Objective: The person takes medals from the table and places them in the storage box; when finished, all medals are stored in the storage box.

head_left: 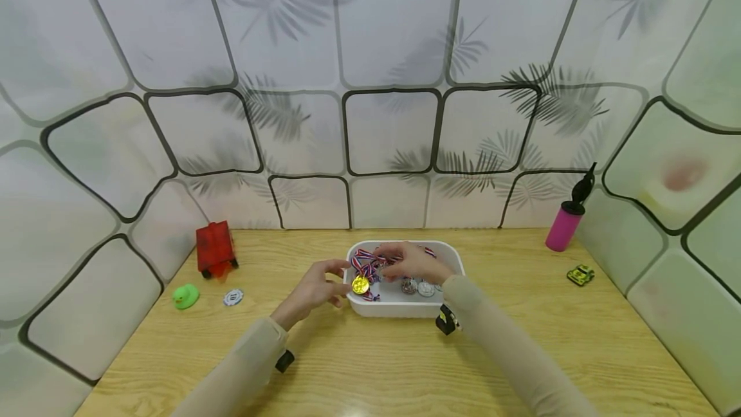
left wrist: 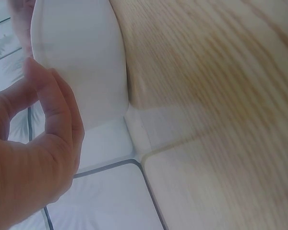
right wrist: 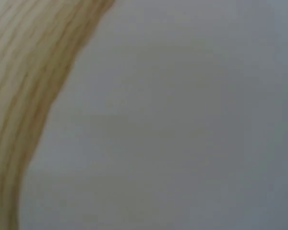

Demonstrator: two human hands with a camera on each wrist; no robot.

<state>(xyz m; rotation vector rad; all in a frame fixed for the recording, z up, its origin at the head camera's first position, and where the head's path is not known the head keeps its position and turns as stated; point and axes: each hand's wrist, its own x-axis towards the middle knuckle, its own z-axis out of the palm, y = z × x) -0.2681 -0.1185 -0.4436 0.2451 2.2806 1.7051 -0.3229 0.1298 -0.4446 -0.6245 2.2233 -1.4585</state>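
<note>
A white oblong tub (head_left: 393,311) stands on the table with medals on striped red, white and blue ribbons (head_left: 363,265) inside. One gold medal (head_left: 360,284) lies at its left end, and several silver medals (head_left: 426,289) lie toward the right. Beside the tub's left end is my left hand (head_left: 315,288), its bent fingers touching the outer wall near the rim, as the left wrist view also shows. My right hand (head_left: 413,262) reaches over the tub among the ribbons, thumb and fingers apart. The right wrist view holds only the blurred tub wall (right wrist: 158,120) and some table.
At the left of the wooden table (head_left: 359,372) are a red toy cart (head_left: 214,248), a green rubber duck (head_left: 185,296) and a poker chip (head_left: 233,297). A pink and black hand pump (head_left: 563,227) and a small yellow toy car (head_left: 581,274) are at the right. Patterned curtains surround the table.
</note>
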